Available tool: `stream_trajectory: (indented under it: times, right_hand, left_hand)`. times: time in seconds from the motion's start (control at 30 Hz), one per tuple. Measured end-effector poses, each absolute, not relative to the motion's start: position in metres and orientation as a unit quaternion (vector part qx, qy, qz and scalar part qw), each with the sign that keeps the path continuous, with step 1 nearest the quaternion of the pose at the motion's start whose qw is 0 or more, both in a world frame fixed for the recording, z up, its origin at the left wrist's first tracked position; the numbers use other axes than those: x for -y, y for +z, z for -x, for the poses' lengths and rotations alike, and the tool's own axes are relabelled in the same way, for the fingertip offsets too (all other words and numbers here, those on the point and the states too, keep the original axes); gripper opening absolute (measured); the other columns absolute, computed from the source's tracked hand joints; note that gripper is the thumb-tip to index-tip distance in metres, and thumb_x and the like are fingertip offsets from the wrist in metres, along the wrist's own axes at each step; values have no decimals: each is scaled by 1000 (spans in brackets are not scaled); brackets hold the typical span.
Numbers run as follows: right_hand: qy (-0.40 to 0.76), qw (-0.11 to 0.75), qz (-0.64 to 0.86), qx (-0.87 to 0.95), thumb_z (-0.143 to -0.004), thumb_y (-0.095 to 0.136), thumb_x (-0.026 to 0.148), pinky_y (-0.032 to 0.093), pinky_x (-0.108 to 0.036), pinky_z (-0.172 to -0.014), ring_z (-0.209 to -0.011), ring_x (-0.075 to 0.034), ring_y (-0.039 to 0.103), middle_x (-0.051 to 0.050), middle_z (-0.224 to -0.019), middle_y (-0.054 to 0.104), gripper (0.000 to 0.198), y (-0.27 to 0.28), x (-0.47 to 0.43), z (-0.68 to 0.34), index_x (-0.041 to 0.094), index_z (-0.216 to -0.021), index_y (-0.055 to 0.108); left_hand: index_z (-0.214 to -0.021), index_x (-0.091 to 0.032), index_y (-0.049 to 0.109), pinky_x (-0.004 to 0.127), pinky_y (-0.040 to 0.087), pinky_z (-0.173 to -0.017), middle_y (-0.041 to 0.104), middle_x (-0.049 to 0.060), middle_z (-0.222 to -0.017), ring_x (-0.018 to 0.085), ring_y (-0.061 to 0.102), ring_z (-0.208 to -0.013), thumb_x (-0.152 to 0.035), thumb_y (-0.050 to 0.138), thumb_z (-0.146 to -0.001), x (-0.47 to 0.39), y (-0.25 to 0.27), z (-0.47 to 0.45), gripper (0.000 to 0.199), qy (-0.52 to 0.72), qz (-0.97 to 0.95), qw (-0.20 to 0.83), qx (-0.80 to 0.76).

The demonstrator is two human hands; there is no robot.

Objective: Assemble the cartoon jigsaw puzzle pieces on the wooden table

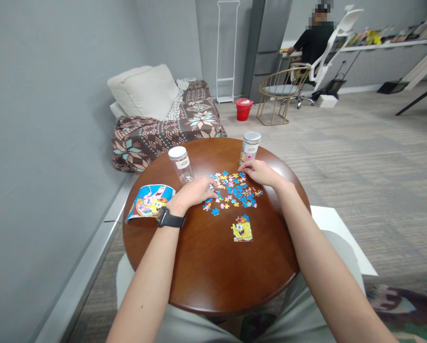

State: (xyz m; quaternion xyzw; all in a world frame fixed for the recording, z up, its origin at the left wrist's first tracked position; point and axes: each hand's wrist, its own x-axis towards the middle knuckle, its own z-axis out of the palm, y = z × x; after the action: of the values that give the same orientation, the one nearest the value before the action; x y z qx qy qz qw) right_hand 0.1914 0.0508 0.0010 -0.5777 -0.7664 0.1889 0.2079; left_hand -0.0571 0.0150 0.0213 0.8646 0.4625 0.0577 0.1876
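A loose heap of small jigsaw puzzle pieces [240, 193], mostly blue, pink and yellow, lies on the round brown table [213, 267]. My left hand [196, 191], with a black watch at the wrist, rests at the heap's left edge, thumb and fingers apart over the pieces. At the upper right edge my right hand [259, 172] touches down with its fingers extended, close by pieces; I see nothing held in it. Nearer to me lies a joined section of puzzle [242, 229] with a yellow cartoon face. A curled picture sheet [151, 201] lies left of my left hand.
A clear jar [181, 166] with a white lid stands behind my left hand. Another jar [249, 148], printed and silver-lidded, stands behind my right hand. Beyond the table are a covered sofa [195, 114], a red bin [244, 109], a gold-framed chair [283, 93] and a seated person [311, 45].
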Motion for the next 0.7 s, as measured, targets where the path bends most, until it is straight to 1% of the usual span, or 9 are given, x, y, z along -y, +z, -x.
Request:
stream_trajectory:
  times: [0.13, 0.37, 0.53, 0.6, 0.7]
  right_hand:
    - [180, 203, 574, 773, -86, 49, 8, 48, -27, -95, -101, -17, 66, -6, -105, 73, 28, 0, -52, -192, 17, -98, 73]
    - [183, 199, 578, 770, -87, 50, 10, 48, -28, -94, -99, -17, 66, -5, -103, 74, 27, 1, -51, -191, 17, -98, 73]
    - [182, 202, 578, 770, -87, 50, 12, 49, -29, -93, -98, -18, 67, -5, -102, 74, 25, 2, -50, -190, 18, -96, 73]
    - [180, 201, 575, 773, -87, 50, 12, 49, -29, -93, -97, -18, 67, -5, -101, 74, 25, 2, -50, -190, 17, -96, 73]
    - [177, 199, 574, 774, -87, 51, 13, 49, -29, -93, -97, -17, 67, -4, -101, 74, 24, 2, -50, -190, 18, -95, 73]
  left_hand:
    - [-92, -19, 71, 24, 42, -68, 66, 2, -75, 17, 62, -72, -31, 66, -79, -15, 19, 55, 18, 42, -852, 197, -483]
    - [-92, -18, 65, 24, 40, -63, 66, 1, -73, 16, 60, -67, -31, 68, -75, -14, 17, 56, 21, 37, -847, 209, -488]
    - [-82, -19, 65, 25, 36, -58, 62, 1, -67, 15, 55, -61, -26, 60, -77, -9, 21, 54, 10, 28, -852, 209, -479]
    - [-81, -18, 66, 25, 34, -57, 60, 0, -64, 14, 53, -59, -28, 60, -77, -10, 23, 54, 12, 41, -849, 226, -475]
    - [-79, -16, 67, 24, 30, -54, 54, -3, -59, 12, 46, -55, -38, 63, -75, -13, 26, 55, 22, 89, -836, 261, -475]
